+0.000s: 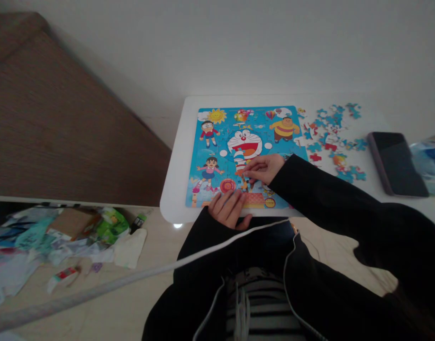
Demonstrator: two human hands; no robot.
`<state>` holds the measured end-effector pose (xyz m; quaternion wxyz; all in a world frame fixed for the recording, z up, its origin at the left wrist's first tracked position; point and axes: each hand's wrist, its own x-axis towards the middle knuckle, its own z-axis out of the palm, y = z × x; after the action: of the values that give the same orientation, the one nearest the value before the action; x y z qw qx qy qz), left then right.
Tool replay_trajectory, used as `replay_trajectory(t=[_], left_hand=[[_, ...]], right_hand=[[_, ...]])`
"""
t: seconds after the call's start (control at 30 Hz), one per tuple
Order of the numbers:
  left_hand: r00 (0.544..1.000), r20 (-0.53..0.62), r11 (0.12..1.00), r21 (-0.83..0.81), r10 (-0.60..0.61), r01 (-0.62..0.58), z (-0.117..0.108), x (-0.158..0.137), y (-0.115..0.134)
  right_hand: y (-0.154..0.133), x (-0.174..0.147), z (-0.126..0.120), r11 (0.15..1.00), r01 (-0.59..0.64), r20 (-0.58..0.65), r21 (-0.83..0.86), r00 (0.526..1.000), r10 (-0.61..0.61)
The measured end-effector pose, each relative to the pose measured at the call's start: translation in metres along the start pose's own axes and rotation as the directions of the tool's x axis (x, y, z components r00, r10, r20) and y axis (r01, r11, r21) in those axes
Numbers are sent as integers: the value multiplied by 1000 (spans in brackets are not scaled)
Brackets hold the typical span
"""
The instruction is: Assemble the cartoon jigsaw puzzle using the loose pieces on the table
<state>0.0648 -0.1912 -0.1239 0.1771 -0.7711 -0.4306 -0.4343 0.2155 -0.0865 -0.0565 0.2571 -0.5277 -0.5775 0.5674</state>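
A cartoon jigsaw puzzle [217, 142] lies on the white table, its blue picture showing a large cat character's laughing face with several smaller figures around it. Over the lower middle of the picture is my right hand [263, 168], thumb and fingers pinched on a small puzzle piece [240, 163] just below the face. The fingers partly cover this piece, and I cannot tell whether it lies flat. At the board's near edge rests my left hand [227, 208], its fingers stretched flat on the puzzle's lower border.
Loose puzzle pieces [333, 135] are scattered to the right of the board. Beyond them lie a dark phone [395, 163] and a clear plastic bag [430, 163]. A pale cord [160, 270] crosses in front of me. Bags and papers [78, 232] litter the floor beside a brown cabinet [68, 128].
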Motion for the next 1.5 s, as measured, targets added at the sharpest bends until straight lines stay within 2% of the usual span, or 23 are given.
replay_trajectory(t=[0.1,0.17,0.27,0.3,0.37,0.43,0.5,0.6,0.67,0.8,0.87,0.97,1.03,1.1,1.17,1.2,1.37,1.5], left_hand=[[1000,-7,1000,7,-20,20,0,2,2],[996,70,998,8,-60,60,-4,4,4],[971,209,993,-1,-113,116,-9,5,6],[967,223,992,-5,-121,125,-10,6,7],[977,179,993,-14,-114,118,-9,6,6],[987,127,994,-16,-102,105,-9,7,6],[981,151,992,-14,-123,127,-10,9,6],[948,261,982,-2,-184,191,-14,14,8],[943,274,981,7,-189,194,-17,16,10],[947,275,986,21,-167,168,-19,17,10],[942,292,986,24,-167,167,-18,17,8],[949,276,988,10,-150,153,-14,19,6],[951,276,989,-2,-142,148,-11,20,6],[935,319,986,-2,-156,165,-11,21,7],[913,370,983,7,-173,184,-11,23,8],[909,379,982,5,-175,186,-12,24,9],[916,367,983,-18,-163,183,-14,29,7],[924,354,985,-36,-146,170,-11,34,4]], right_hand=[[11,-1,0,968,211,-14,-137,977,-215],[16,-2,-2,895,347,4,-281,933,-361],[23,-4,-8,741,509,67,-437,840,-538],[25,-5,-11,687,560,95,-464,802,-589],[29,-6,-15,567,665,166,-487,707,-687],[34,-6,-19,450,751,228,-483,604,-764],[37,-5,-20,364,800,262,-477,525,-810],[38,-2,-20,279,836,282,-473,443,-851],[38,-2,-19,249,849,285,-466,410,-866],[37,-4,-17,240,846,287,-475,407,-867],[37,-7,-13,210,825,273,-525,397,-876],[38,-15,-7,92,775,292,-625,342,-893],[38,-21,-4,12,739,347,-674,330,-878],[38,-27,-2,-18,692,388,-721,381,-839],[39,-30,-1,-8,650,385,-760,440,-812],[39,-30,-1,1,641,379,-767,454,-806],[43,-28,2,3,639,358,-769,435,-826],[41,-32,3,-20,615,378,-788,459,-804]])
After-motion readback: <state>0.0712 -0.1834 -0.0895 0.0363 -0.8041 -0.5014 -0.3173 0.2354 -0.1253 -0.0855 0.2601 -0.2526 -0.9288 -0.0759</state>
